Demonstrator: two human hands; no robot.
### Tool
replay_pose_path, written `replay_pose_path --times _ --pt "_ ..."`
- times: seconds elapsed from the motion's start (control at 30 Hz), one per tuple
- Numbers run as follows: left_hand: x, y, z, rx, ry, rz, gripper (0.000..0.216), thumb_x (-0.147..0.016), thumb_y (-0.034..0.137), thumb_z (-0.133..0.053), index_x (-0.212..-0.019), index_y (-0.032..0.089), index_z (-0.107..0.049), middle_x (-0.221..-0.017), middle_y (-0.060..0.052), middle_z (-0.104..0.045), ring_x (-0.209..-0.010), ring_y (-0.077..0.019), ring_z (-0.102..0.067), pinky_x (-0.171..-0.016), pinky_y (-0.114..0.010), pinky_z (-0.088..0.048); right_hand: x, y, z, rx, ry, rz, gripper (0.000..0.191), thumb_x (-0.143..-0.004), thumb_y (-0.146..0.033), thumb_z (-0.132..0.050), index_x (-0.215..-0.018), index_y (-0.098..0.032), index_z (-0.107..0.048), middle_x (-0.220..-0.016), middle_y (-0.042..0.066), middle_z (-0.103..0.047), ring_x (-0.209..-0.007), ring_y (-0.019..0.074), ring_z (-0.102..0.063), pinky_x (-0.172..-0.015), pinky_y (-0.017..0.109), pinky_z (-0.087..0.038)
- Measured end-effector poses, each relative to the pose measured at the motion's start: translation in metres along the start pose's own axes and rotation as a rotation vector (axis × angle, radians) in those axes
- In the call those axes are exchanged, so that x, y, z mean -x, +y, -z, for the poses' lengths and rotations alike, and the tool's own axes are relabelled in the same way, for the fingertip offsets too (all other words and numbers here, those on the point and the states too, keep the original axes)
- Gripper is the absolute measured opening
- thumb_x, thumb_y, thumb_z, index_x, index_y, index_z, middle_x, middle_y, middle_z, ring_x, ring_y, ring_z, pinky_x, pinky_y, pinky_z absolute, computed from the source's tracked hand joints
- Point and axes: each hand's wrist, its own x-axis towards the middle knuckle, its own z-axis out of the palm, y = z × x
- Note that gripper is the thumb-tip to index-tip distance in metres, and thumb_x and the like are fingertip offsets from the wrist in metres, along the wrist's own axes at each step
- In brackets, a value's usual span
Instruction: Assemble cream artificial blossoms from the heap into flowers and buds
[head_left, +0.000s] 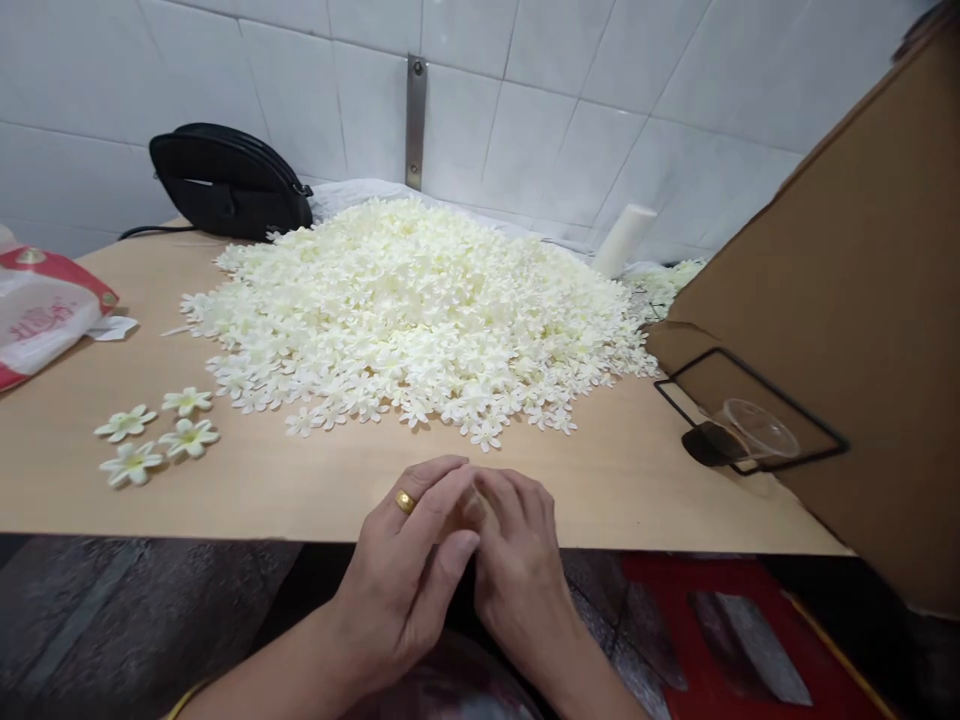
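Observation:
My left hand (pixel 411 555), with a gold ring (pixel 405 501) on one finger, meets my right hand (pixel 517 555) at the table's front edge. Both sets of fingers are curled and pressed together, the left fingertips touching the right hand. Whatever may lie between them is hidden. Just beyond my hands spreads a large heap of white artificial flower heads (pixel 420 310) with pale yellow centres. Apart from the heap, to the left, several thicker flowers (pixel 189 438) lie face up in a small group.
A black bag (pixel 225 185) leans near the tiled wall. At left lies a red and white plastic bag (pixel 49 310). On the right are a black wire frame (pixel 757 410) with a clear plastic cup (pixel 761 428), a cardboard sheet (pixel 832 270) and a white roll (pixel 624 240).

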Motion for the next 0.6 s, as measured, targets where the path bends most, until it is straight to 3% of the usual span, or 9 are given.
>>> replay_pose_path --times 0.1,0.3,0.6 --pt "-0.01 0.001 -0.011 0.061 -0.061 -0.031 0.042 -0.086 0.021 -0.037 -0.127 0.016 -0.036 -0.123 -0.013 -0.046 -0.117 -0.0217 -0.039 -0.097 -0.037 -0.037 -0.004 -0.007 -0.003 0.077 0.0 -0.017 0.04 -0.079 -0.013 -0.043 -0.119 -0.013 -0.046 -0.108 0.013 -0.051 -0.099 0.0258 -0.04 -0.087 0.049 -0.035" --pt "-0.013 -0.005 -0.032 0.142 -0.108 0.123 0.038 -0.086 0.026 -0.038 -0.123 0.018 -0.041 -0.122 -0.012 -0.049 -0.113 -0.0212 -0.046 -0.095 -0.035 -0.041 -0.012 -0.016 -0.006 0.237 -0.012 -0.108 0.042 -0.078 -0.016 -0.044 -0.12 -0.013 -0.047 -0.105 0.012 -0.055 -0.099 0.0259 -0.042 -0.092 0.045 -0.034" --pt "-0.02 -0.01 -0.023 0.192 -0.081 0.259 0.036 -0.084 0.029 -0.039 -0.119 0.024 -0.047 -0.119 -0.009 -0.054 -0.107 -0.0242 -0.052 -0.088 -0.036 -0.048 -0.016 -0.007 -0.02 0.182 -0.048 -0.096 0.053 -0.08 -0.026 -0.042 -0.131 -0.012 -0.035 -0.108 0.013 -0.056 -0.105 0.0286 -0.044 -0.096 0.045 -0.032"
